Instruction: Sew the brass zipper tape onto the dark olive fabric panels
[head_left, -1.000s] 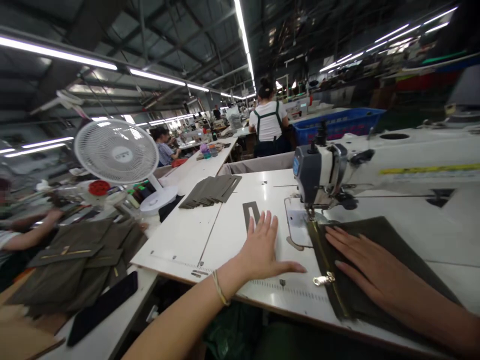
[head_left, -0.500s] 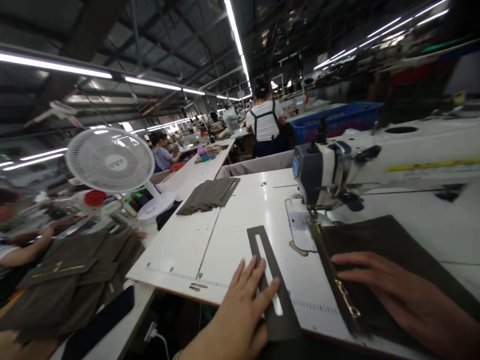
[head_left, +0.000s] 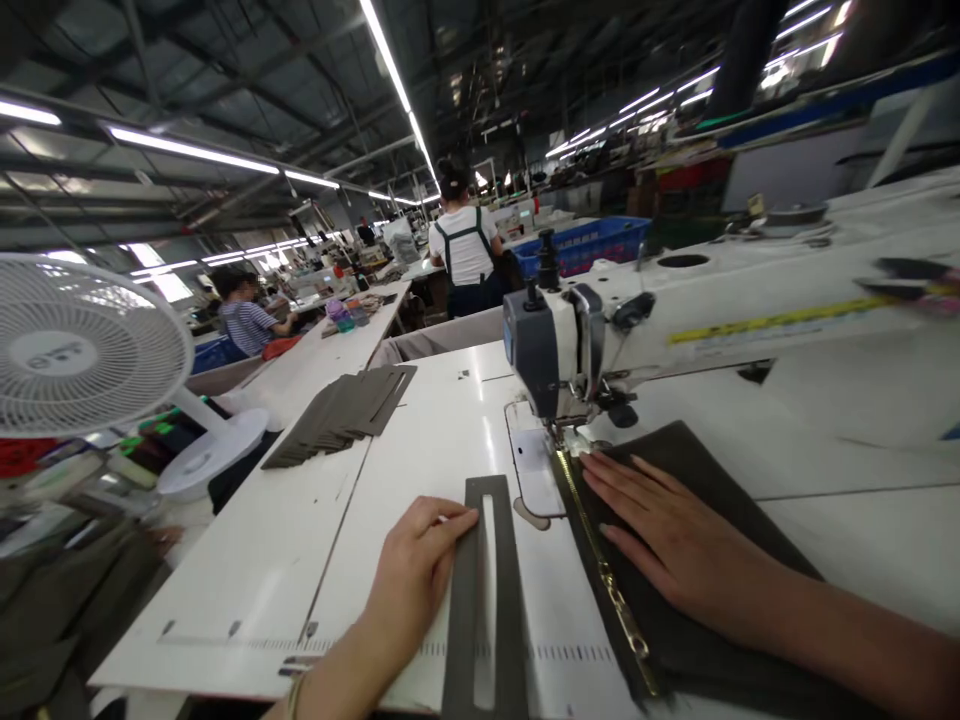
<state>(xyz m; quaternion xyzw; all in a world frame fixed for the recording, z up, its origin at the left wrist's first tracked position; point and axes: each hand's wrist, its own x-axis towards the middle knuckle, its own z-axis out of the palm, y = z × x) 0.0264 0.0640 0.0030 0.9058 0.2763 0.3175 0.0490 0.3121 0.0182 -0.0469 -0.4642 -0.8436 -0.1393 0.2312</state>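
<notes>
My left hand (head_left: 424, 560) pinches the left edge of a dark grey-green strip (head_left: 512, 600) with a long slot cut through it. The strip lies on the white table left of the sewing machine (head_left: 559, 345). My right hand (head_left: 667, 540) lies flat, fingers spread, on a dark fabric panel (head_left: 694, 470), its fingertips close to the presser foot. Along the panel's left edge runs a gold zipper (head_left: 591, 525) with metal pulls at its lower end; its top end is at the needle area.
A fanned stack of grey-green pieces (head_left: 341, 410) lies at the left of the table (head_left: 247, 560). Beyond it stands a white fan (head_left: 82, 345). Dark scissors (head_left: 911, 280) rest on the machine arm. Two people work further back, near a blue crate (head_left: 592, 245).
The view has turned right. My left hand has gone from lying spread over the strip to pinching its left edge. My right hand has moved up the panel, closer to the presser foot.
</notes>
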